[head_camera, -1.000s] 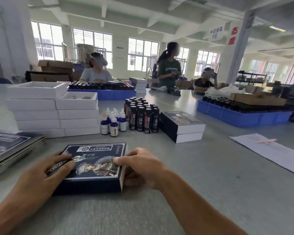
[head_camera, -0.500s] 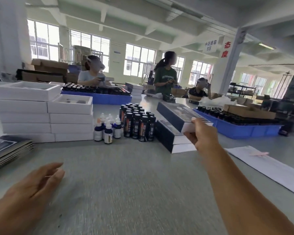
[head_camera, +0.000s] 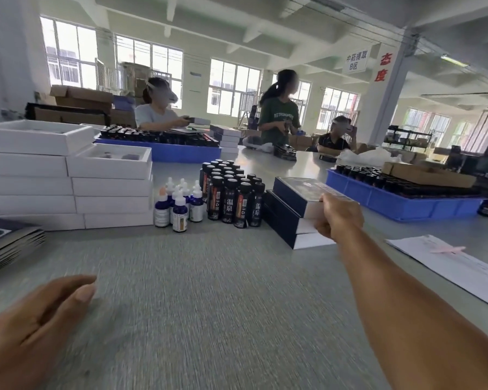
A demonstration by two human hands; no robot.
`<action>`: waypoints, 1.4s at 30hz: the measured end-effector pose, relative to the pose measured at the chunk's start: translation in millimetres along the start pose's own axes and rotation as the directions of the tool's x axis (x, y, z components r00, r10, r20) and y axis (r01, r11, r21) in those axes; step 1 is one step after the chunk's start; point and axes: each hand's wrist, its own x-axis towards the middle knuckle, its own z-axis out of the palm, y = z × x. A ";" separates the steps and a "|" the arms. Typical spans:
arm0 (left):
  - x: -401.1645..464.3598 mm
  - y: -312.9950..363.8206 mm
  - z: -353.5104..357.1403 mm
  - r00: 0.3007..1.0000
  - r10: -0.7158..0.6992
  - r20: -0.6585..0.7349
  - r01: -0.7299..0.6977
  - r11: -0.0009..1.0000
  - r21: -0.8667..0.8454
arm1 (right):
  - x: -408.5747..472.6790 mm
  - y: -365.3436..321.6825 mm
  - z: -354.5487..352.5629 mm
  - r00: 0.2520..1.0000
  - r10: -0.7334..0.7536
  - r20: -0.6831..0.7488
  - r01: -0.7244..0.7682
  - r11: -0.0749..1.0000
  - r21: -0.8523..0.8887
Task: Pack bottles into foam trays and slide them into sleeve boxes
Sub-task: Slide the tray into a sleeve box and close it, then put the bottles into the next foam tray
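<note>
Now right hand (head_camera: pixel 339 218) grips sleeve box (head_camera: pixel 299 190) atop stack (head_camera: pixel 282 220).

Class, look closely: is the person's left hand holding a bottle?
No. The left hand hovers open above the grey table, with nothing in it.

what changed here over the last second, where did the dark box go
The right hand carried the finished sleeve box from the near table edge, away and to the right, onto the stack of packed boxes, and still grips its end. The left hand let go and now hovers open. The bottles and white trays stayed put.
</note>
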 end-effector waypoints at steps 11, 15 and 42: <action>-88.6 311.5 -95.2 0.992 0.107 0.071 -0.108 0.994 0.007 | -74.8 43.9 4.3 0.912 -0.343 0.223 0.392 0.890 -0.235; -91.8 310.9 -95.1 0.979 0.165 0.121 -0.181 0.975 0.133 | -145.7 37.4 31.8 0.573 -0.358 0.737 0.654 0.742 -0.148; 149.4 314.1 -206.2 0.979 0.086 -0.184 0.081 0.665 0.742 | -228.9 54.8 83.6 0.452 -0.422 0.786 0.885 0.327 -0.333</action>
